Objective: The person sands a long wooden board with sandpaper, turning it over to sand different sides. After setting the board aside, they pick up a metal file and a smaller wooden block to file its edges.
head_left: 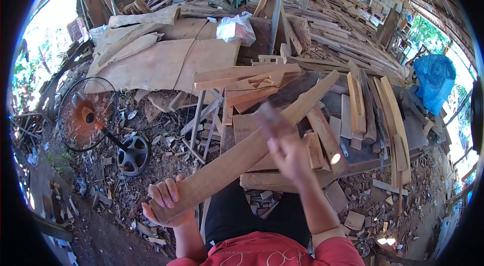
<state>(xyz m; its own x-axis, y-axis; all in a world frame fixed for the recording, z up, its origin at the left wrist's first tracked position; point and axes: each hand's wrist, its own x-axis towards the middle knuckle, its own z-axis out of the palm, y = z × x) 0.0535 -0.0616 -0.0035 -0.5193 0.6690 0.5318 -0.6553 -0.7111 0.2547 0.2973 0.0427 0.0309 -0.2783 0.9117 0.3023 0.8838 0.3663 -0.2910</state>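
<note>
A long wooden board (227, 165) lies slantwise in front of me, from lower left up to the pile of wood at upper right. My left hand (169, 204) is wrapped round its near end, with the thumb beneath and the fingers over the edge. Over the board's middle, my right hand (291, 152) is closed on a small brownish block (274, 119). Motion blurs both the block and the hand, so the block's exact kind and whether it touches the board cannot be told. Cut wooden pieces (262, 82) are stacked just beyond the board.
A workbench (418, 132) carries several planks (356, 102). To the left stands a round fan (86, 115) on a black base. Behind are a large wood sheet (166, 67), a white plastic bag (236, 29) and a metal post (277, 9). Wood scraps litter the ground.
</note>
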